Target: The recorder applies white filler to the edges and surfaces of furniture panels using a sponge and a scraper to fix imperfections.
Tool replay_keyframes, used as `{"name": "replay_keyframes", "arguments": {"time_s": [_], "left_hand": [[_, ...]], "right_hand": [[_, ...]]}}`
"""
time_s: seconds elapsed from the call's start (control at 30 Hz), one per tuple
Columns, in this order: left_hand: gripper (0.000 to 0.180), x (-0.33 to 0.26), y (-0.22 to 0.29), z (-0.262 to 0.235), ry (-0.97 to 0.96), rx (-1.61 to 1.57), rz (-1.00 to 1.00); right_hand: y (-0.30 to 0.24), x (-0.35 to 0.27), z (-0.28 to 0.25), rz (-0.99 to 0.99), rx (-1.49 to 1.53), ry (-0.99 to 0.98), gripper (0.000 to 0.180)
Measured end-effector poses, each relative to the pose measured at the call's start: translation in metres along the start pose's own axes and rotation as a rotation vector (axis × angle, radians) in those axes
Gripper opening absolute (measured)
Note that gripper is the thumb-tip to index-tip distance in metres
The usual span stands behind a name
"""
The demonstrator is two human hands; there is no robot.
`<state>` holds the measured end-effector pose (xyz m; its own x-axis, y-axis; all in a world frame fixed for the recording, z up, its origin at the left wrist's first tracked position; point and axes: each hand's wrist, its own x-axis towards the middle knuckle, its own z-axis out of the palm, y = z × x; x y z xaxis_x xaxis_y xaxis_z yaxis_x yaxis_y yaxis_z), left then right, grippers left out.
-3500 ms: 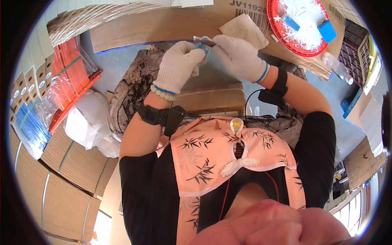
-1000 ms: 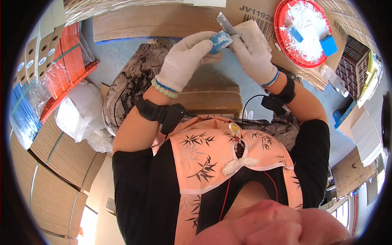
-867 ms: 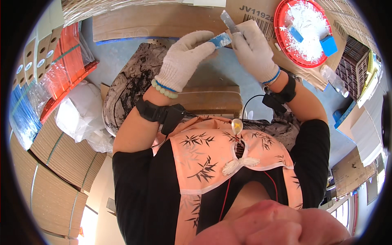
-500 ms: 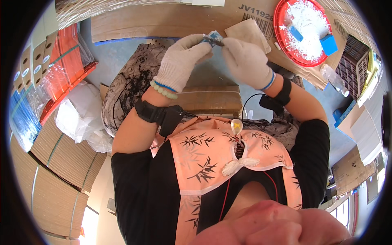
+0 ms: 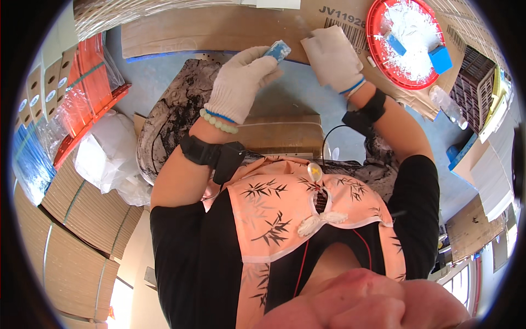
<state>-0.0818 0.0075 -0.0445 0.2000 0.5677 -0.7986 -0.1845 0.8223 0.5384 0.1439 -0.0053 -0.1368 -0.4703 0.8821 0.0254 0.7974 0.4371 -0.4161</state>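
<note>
My left hand (image 5: pixel 241 79), in a white knit glove, is closed around a small blue block (image 5: pixel 278 51); white bits cling to its face. To its right, my gloved right hand (image 5: pixel 331 74) is at a beige sheet (image 5: pixel 335 46) on the cardboard. Glove and sheet blend in colour, so its fingers cannot be made out. The hands are apart. Further right stands a round red tub (image 5: pixel 375 60) full of thin white strips (image 5: pixel 408 33), with two blue blocks (image 5: pixel 440 59) lying on them.
Flat brown cardboard (image 5: pixel 219 33) covers the work surface ahead. A clear plastic bottle (image 5: pixel 449 107) lies beside the tub, near a dark crate (image 5: pixel 476 77). A taped carton (image 5: pixel 279 134) sits below my hands. Stacked cardboard (image 5: pixel 76 268) and a red rack (image 5: pixel 93 120) stand at left.
My right hand has moved away from the left hand, rightward to the beige sheet. The dark piece between my hands is gone from there. My left hand still holds the blue block.
</note>
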Motion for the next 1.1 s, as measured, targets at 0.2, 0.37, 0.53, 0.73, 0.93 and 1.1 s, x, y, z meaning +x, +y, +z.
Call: {"name": "replay_keyframes", "arguments": {"time_s": [0.2,0.37,0.53,0.73,0.93,1.1], "left_hand": [[0.046,0.0,0.005,0.003,0.009,0.056,0.008],[0.044,-0.007,0.018,0.018,-0.054,0.31,0.05],[0.042,-0.001,0.008,0.013,0.003,0.182,0.036],[0.041,-0.001,0.012,0.013,-0.003,0.332,0.122],[0.04,-0.003,0.006,0.008,0.175,0.899,0.534],[0.04,-0.003,0.009,0.013,0.187,0.921,0.603]], "right_hand": [[-0.035,0.012,-0.048,0.012,0.342,0.374,0.016],[0.013,0.012,-0.03,-0.113,-0.1,0.019,0.007],[-0.033,0.008,-0.049,0.008,0.249,0.273,0.013],[0.029,0.012,-0.032,-0.173,-0.142,0.009,0.015],[-0.005,0.01,-0.058,0.512,0.421,0.057,0.023],[-0.052,0.011,-0.072,0.185,0.43,0.279,0.025]]}}
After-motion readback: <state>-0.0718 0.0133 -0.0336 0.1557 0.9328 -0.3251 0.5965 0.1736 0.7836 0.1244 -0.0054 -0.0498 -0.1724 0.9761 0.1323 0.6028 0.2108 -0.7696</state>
